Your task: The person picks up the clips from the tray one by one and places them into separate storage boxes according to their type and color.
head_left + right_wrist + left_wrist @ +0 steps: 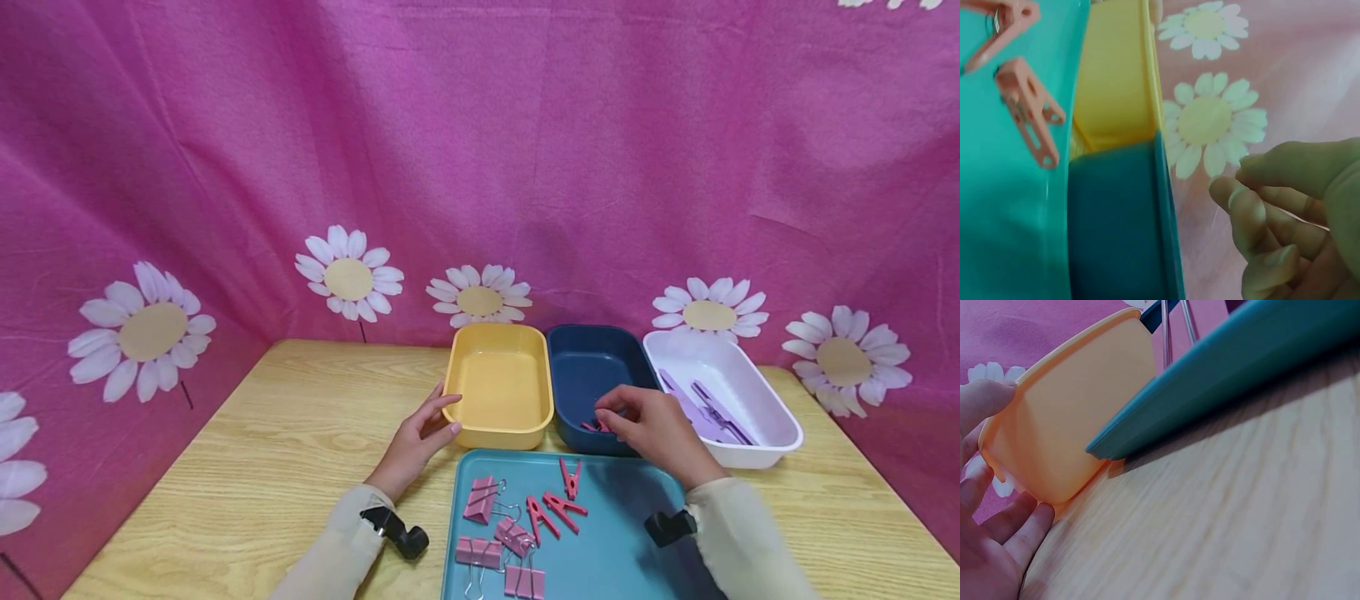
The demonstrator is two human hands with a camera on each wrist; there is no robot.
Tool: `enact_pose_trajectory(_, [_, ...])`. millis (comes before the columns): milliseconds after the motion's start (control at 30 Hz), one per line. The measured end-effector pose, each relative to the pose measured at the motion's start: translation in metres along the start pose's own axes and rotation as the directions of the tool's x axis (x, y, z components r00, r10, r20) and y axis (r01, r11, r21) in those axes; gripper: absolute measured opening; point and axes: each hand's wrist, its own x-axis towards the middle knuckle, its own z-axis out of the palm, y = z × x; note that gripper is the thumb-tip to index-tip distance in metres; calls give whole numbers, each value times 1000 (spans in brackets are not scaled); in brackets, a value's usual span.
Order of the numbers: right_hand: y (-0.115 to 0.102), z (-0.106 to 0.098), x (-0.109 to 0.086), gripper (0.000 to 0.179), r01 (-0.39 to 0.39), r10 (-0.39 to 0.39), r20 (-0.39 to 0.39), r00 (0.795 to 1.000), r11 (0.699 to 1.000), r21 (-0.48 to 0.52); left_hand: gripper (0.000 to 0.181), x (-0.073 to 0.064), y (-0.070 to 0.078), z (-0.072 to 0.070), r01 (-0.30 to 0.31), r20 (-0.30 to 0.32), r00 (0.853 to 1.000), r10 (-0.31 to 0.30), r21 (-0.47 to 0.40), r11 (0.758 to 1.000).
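My left hand [415,440] is at the near left corner of the yellow bin [498,437], its fingers fairly straight. In the left wrist view, one digit lies at the bin's rim and other fingertips [1038,519] are by its lower corner. Over the near end of the navy blue bin [592,333], my right hand [651,425] has thumb and fingers loosely bent, with nothing visible between the tips in the right wrist view. Small red clothespins [596,427] lie in that bin under the fingertips, partly hidden.
A teal tray [615,550] in front holds 3 red clothespins [571,478] and several pink binder clips [478,551]. The white bin [772,417] at right contains purple items [720,412]. A pink flowered cloth [525,167] hangs behind the wooden table [300,433].
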Motion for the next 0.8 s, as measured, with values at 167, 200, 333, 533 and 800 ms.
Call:
enact_pose_trajectory(167, [-12, 5, -2, 14, 58, -57, 40, 998, 998, -18, 44, 0, 0, 0, -1, 2, 1000, 1, -3, 1000])
enact_pose_trajectory(200, [-14, 6, -3, 14, 71, -70, 50, 996, 997, -19, 44, 0, 0, 0, 0, 2, 1000, 0, -2, 1000])
enact_pose_trajectory(333, [-19, 11, -4, 12, 121, -120, 93, 988, 993, -8, 44, 0, -1, 0, -3, -1, 1000, 3, -1, 1000])
enact_pose_trajectory(533, [-24, 19, -6, 11, 145, -142, 172, 975, 989, -2, 43, 1, -2, 0, -4, -2, 1000, 4, 4, 1000])
enact_pose_trajectory(800, [-27, 31, -7, 12, 201, -198, 230, 953, 980, 9, 43, 2, -2, 0, -5, -3, 1000, 5, 13, 1000])
